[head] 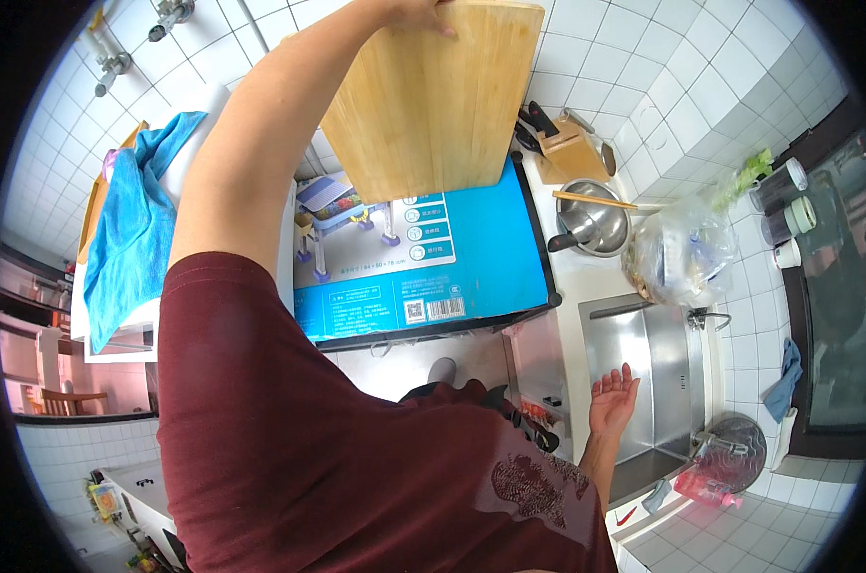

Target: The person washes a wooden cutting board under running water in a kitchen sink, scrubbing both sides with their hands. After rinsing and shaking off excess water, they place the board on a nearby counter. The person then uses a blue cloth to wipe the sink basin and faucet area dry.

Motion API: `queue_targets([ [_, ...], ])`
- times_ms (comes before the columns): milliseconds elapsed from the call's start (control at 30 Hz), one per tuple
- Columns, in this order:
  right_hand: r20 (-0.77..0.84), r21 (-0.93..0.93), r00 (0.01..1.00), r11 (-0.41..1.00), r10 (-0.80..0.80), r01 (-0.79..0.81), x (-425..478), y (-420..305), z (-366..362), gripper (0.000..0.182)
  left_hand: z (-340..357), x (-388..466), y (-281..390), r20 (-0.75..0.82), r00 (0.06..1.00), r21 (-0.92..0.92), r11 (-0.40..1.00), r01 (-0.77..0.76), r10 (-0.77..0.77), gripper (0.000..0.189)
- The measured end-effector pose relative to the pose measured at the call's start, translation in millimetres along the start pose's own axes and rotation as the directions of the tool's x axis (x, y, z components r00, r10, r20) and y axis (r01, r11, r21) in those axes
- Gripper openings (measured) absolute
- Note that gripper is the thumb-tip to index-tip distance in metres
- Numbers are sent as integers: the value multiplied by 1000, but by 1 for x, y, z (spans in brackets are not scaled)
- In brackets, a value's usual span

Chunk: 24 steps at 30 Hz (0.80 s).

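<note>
My left hand [417, 13] grips the upper edge of a wooden cutting board [433, 107], its thumb on the board's front face. Part of that hand is cut off by the top of the picture. Upright, the board has its lower edge on a blue printed cardboard box [497, 236] and its back towards the tiled wall. My right hand [613, 402] is over the near edge of a stainless steel sink [637, 358], palm up, fingers slightly apart, with nothing in it.
Right of the box are a knife block [565, 154], a steel bowl [594, 215] with chopsticks [594, 200], and a plastic bag [683, 251]. A faucet [709, 319] rises behind the sink; a pink bottle [705, 488] stands beside it. A blue towel [136, 222] hangs at left.
</note>
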State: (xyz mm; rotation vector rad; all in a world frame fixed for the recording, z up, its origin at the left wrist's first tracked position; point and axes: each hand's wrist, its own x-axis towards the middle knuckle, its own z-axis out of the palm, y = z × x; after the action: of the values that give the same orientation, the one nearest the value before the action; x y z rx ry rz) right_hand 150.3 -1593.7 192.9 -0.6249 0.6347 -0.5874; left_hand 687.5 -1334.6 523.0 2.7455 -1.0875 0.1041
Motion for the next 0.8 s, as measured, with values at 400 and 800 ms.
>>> queue_targets([
  [400, -10, 37, 998, 998, 59, -59, 6, 18, 1, 37, 21, 17, -36, -369, 926, 307, 951, 42, 78, 50],
  [800, 11, 11, 998, 998, 61, -61, 10, 28, 8, 37, 39, 7, -39, -608, 772, 237, 971, -44, 183, 29],
])
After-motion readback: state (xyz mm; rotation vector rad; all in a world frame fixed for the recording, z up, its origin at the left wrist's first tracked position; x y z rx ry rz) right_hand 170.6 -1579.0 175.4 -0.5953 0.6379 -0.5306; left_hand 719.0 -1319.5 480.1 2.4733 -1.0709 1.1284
